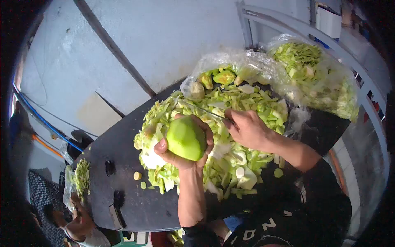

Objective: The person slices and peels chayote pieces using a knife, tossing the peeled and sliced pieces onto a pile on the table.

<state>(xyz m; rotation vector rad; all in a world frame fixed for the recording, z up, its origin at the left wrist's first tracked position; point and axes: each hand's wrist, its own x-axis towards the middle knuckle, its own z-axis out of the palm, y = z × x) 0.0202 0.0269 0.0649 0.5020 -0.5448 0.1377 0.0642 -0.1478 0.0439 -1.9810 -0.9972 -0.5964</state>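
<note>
While the left hand (185,163) grips the green fruit (186,138) above the heap of cut pieces (242,164), the right hand (249,131) keys its closed fingers around the handle of the knife (209,111). The step in hand appears to be paring (blade contact with the fruit cannot be confirmed). A further stroke would call for turning the fruit toward the edge, left fingers clear.

On the tabletop (148,214) we have the slice heap (230,154); behind it, fruits (224,77) in a plastic bag (230,58); right of these, a slice-filled bag (325,90). Over the heap, our left hand (187,163) holds the peeled fruit (185,138), our right hand (249,129) the knife (208,111).
</note>
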